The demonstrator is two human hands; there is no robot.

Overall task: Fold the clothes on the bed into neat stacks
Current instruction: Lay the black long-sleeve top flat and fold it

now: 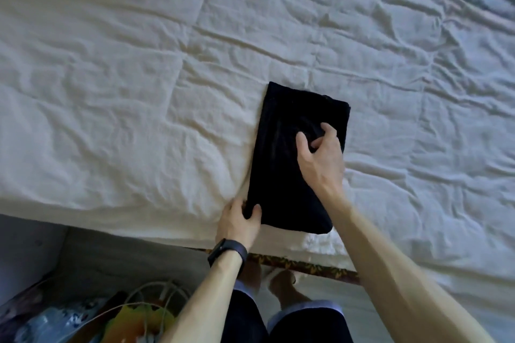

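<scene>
The left hand (pixel 237 221) grips the near left corner of the folded black garment (pixel 281 175) on the bed (pixel 125 97); the right hand (pixel 320 160), fingers (pixel 328 131) curled, pinches its middle.

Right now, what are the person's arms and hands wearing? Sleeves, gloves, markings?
No sleeves or gloves show on either arm. Just behind the left hand, the wrist carries a black watch on a dark band. The right hand and its wrist show nothing worn.

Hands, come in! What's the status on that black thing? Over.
Left hand grips near corner of black garment. Right hand pinches its middle. Folded narrow on the bed. Nothing blocking.
</scene>
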